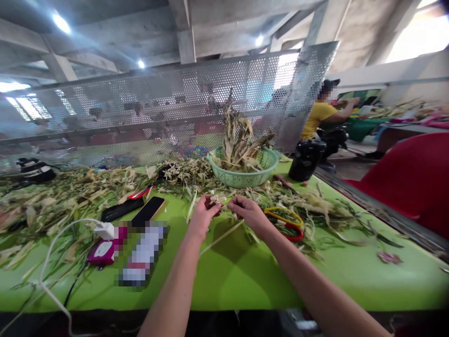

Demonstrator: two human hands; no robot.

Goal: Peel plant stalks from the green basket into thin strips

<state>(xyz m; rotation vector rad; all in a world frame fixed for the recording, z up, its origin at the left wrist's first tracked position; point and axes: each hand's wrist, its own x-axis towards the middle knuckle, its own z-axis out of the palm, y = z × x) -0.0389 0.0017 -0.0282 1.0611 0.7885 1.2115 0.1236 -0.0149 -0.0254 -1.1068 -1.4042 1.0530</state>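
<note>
Above the green table, my left hand (204,214) is closed on a small pale bundle of dried husk (215,199), its fingertips curled round it. Close by on the right, my right hand (246,211) has thumb and fingers pinched together; what sits between them is too small to make out. A long pale husk strip (221,238) slants below the hands, with its upper end near my right hand; whether that hand grips it I cannot tell. Scissors with yellow and red handles (286,222) lie just right of my right wrist, among green and tan scraps.
A green plastic basket (242,179) of dried husks stands behind my hands, beside a black container (306,159). Husk scraps (80,187) cover the left. Phones (149,210), a purple power bank (103,250) and a white cable (45,262) lie left. A perforated metal screen (157,103) rises behind.
</note>
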